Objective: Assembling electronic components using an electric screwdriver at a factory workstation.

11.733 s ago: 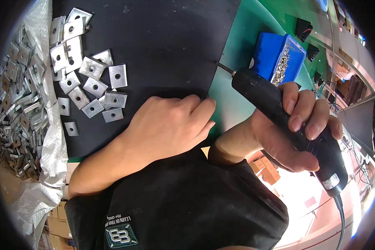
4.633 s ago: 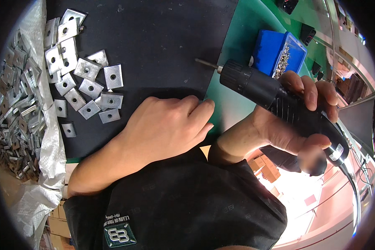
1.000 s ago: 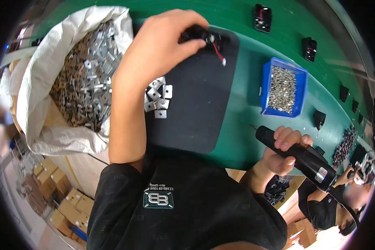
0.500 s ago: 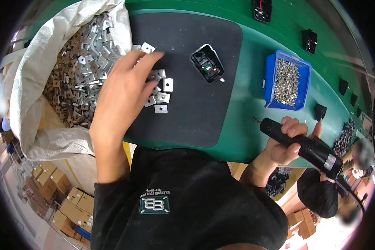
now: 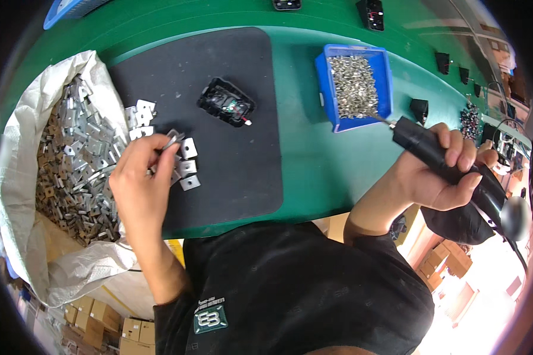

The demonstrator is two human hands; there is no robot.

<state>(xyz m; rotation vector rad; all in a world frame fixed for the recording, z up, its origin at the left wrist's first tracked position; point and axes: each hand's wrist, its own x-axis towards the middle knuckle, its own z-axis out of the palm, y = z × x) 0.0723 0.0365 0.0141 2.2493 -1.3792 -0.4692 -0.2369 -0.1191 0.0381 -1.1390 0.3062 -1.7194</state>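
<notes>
— While gripping the driver [image 5: 426,144] in the right hand [image 5: 435,178], any change?
— Now pinching a plate [image 5: 175,138] in the left hand [image 5: 139,174], bit [image 5: 384,120] newly at the bin [image 5: 383,77]; screws [image 5: 352,86] seemingly within reach.
— Case [image 5: 225,100] on the mat [image 5: 243,168], untouched.

We wear a black short-sleeved shirt [image 5: 308,278].
On its left sits a green four-sided badge [image 5: 211,319] with raised pale characters, small pale lettering [image 5: 207,302] just beyond it, faint print [image 5: 341,292] elsewhere; our hands [image 5: 141,180] are bare.

green table [image 5: 314,177], 1 black mat [image 5: 234,171], blue bin [image 5: 382,71]
</notes>
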